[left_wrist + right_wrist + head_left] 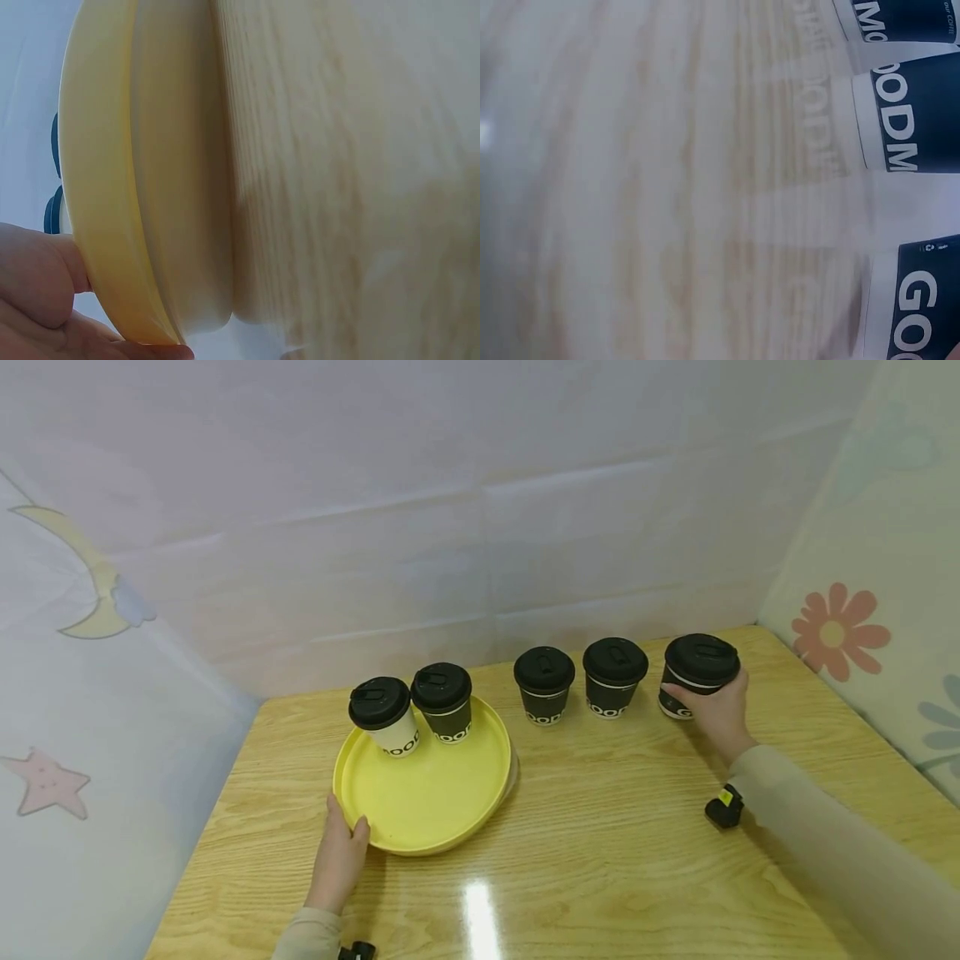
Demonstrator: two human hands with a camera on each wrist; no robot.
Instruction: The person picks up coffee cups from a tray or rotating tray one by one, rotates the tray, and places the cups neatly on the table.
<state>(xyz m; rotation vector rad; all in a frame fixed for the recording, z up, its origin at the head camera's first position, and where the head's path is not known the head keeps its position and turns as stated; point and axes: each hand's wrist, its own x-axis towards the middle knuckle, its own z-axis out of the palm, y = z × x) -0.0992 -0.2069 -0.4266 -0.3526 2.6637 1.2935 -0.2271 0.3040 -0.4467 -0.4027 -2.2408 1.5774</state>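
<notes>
Right hand (720,714), at three o'clock, grips a dark lidded cup (692,670); left hand (339,856) pinches the yellow tray (438,802) at its eight-o'clock rim. Apparent step: grasping the cup; the next move calls for keeping it level, clear of the neighbouring cup (611,681) at nine o'clock.

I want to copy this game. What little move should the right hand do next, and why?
Probably the right hand should bring the rightmost cup gently toward the yellow tray, keeping it upright. The hand already holds that cup, the left hand holds the tray's edge, and there's bare space in front of the tray's white cup and dark cup.
</notes>
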